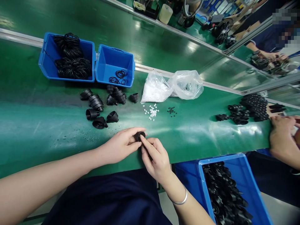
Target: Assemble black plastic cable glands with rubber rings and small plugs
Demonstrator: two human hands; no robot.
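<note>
Close to the front edge of the green table, my left hand (123,144) is closed around a small black cup-shaped part (138,135), its open end turned toward my right hand. The index finger of my right hand (156,157) reaches into that opening, with the thumb just below; whether it pinches anything there is hidden. Beyond my hands lie a pile of small white pieces (152,112) and a scatter of tiny black pieces (172,111). Several similar black cup-shaped parts (99,122) stand and lie to the left.
One blue bin (43,64) holds bundles of black rings; its neighbour (99,62) holds a few. Clear plastic bags (157,87) lie at the back. A blue crate (252,187) of black parts stands lower right. A co-worker's hands (282,134) are beside black parts (254,106) at right.
</note>
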